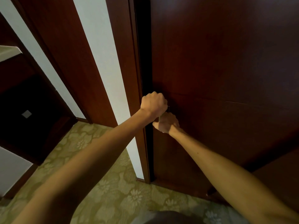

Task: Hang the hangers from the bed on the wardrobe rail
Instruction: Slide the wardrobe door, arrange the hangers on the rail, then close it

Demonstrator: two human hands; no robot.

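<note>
At the centre of my view, both hands meet on the left edge of a dark brown wardrobe door [218, 78]. I see the left hand [153, 104] curled into a fist, knuckles up, at the door's edge where a narrow black gap [144, 62] runs from 12 o'clock down toward 6 o'clock. The right hand [166, 122] sits just below it, at about 5 o'clock from the left hand and touching it, fingers folded in against the door face. Both hands are closed; what they grip is hidden by the hands themselves, so I cannot tell whether it is a handle or the door edge. A small pale glint shows between them, too small to identify.

Both forearms are bare and extend from the lower corners of the frame. Left of the gap stands a brown frame post [127, 62], then a pale wall strip [100, 62], then another brown panel [64, 54] toward 10 o'clock. A green floral carpet [100, 183] covers the floor from 7 to 5 o'clock.

The hangers, the bed and the wardrobe rail are not visible to me; the door conceals the interior apart from the dark gap.
</note>
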